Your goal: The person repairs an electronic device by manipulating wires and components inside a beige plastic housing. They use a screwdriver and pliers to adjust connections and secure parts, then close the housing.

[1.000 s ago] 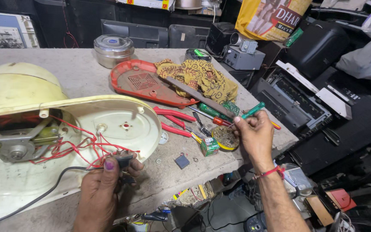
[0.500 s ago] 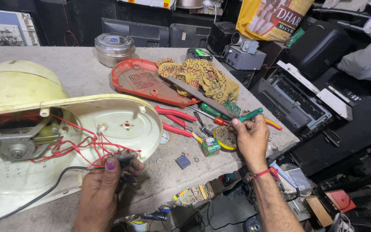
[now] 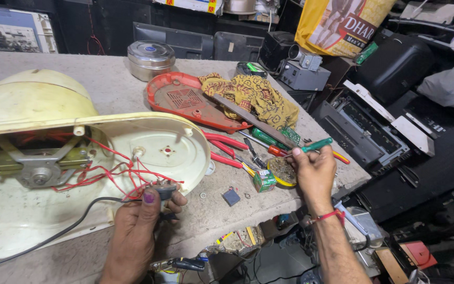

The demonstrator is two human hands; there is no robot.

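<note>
The left hand (image 3: 137,231) pinches a small switch (image 3: 164,190) between thumb and fingers at the near edge of the cream appliance housing (image 3: 80,173), where red wires (image 3: 116,171) gather. The right hand (image 3: 313,173) is closed around a green-handled tool (image 3: 316,144), raised over a round tin (image 3: 282,172) near the desk (image 3: 106,84) edge. Red-handled pliers (image 3: 227,150) lie between the two hands.

Cream appliance housing (image 3: 38,105), red wires (image 3: 111,173), red perforated cover (image 3: 185,102), yellow patterned cloth (image 3: 258,97), green-handled screwdriver (image 3: 316,144)
</note>
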